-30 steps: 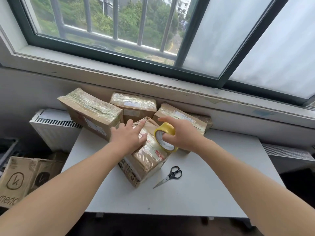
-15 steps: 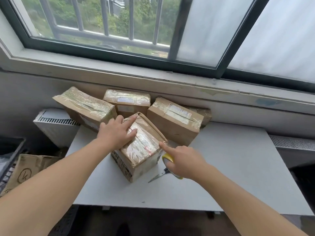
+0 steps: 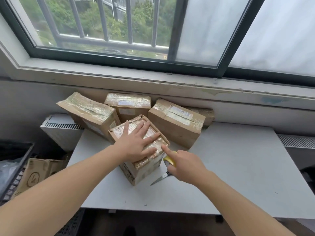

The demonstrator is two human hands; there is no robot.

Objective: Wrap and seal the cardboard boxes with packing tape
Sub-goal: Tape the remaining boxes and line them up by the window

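A small cardboard box (image 3: 141, 150), its top covered in shiny tape, is set at an angle on the white table (image 3: 238, 176), near the front of a group of boxes. The left hand (image 3: 136, 143) is laid flat on the top of this box, palm down, with the fingers spread apart and nothing gripped. The right hand (image 3: 185, 165) is held just beside the box's near right corner; its forefinger is stretched out so that the tip touches the top edge of the box, while the other fingers are curled around a roll of tape (image 3: 169, 161) with a yellow rim, most of which is hidden by the hand. A pair of scissors (image 3: 161, 178) is seen lying on the table under the right hand, only the blades being visible, pointed toward the near left.

Behind the small box, three larger taped boxes are lined up below the window sill (image 3: 170, 86): one on the left (image 3: 88, 114), which overhangs the table's edge, one in the middle (image 3: 128, 104) and one on the right (image 3: 175, 121). A further box (image 3: 204, 114) is partly hidden behind the right one. A radiator (image 3: 59, 128) is seen to the left of the table, and an open carton (image 3: 37, 174) stands on the floor below it
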